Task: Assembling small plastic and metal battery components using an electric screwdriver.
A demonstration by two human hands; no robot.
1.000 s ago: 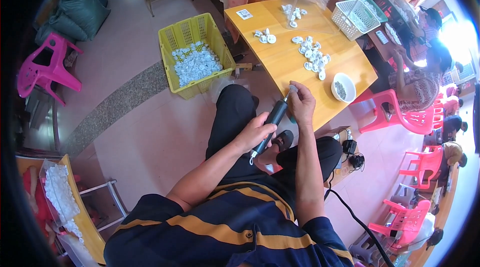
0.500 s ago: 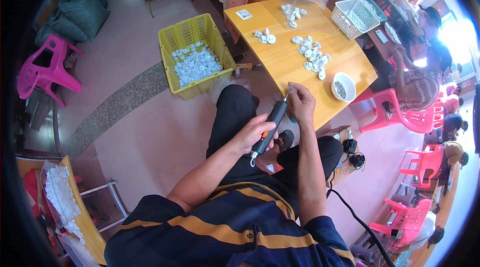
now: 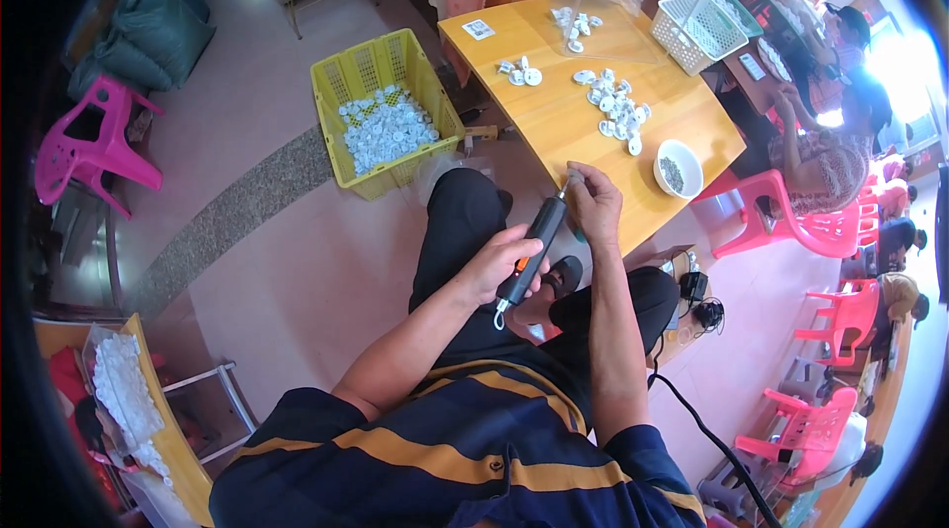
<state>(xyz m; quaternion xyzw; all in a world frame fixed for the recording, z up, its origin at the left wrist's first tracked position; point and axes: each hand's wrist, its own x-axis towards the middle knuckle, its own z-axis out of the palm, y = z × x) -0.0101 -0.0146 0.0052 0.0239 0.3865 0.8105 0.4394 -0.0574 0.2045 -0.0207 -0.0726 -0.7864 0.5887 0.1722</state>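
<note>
My left hand (image 3: 502, 264) is wrapped around a black electric screwdriver (image 3: 535, 243) with an orange switch and a wire loop at its rear end. Its bit slants up and away toward the near corner of the wooden table. At that bit, the fingers of my right hand (image 3: 596, 204) are pinched together around something too small to make out. Beyond my hands, several white round plastic parts (image 3: 621, 111) lie in loose groups on the table (image 3: 539, 113). A white bowl (image 3: 689, 158) of small grey metal pieces stands to the right of my right hand.
A yellow crate (image 3: 336, 123) of white parts stands on the floor left of the table. A white basket (image 3: 682, 32) sits at the table's far right. A black cable (image 3: 700, 419) runs by my right side. Pink chairs (image 3: 816, 229) and seated people are at right.
My hands and the screwdriver keep almost the same pose. The whole view has shifted very slightly, and a dark shape shows more at the lower left.
</note>
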